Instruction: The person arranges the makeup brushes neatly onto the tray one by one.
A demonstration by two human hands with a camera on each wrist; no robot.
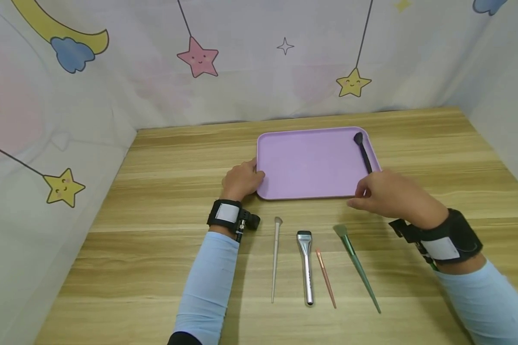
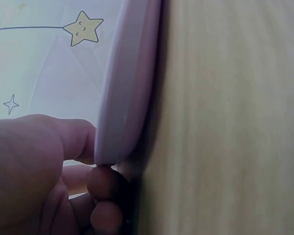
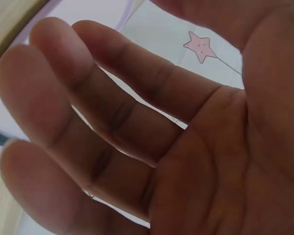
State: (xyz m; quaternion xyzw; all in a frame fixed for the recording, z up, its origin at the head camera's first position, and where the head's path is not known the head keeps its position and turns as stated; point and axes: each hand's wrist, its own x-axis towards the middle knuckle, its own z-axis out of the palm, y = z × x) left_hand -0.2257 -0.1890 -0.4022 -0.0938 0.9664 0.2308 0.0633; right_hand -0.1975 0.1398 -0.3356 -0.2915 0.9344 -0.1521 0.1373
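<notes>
Markings: I can read no lettering or number, neither on the white wrist patches [image 1: 227,212] behind the left hand [image 1: 241,180] and right hand [image 1: 390,194] nor on the silver brush [image 1: 306,268] on the person's side of both.

Star-patterned white backdrop [image 1: 250,91] behind wood-grain table [image 1: 164,191]

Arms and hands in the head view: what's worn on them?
Light blue sleeves, the left with a black edge. Black wrist straps each carry a white patch and small black device. The left hand and right hand are bare.
</notes>
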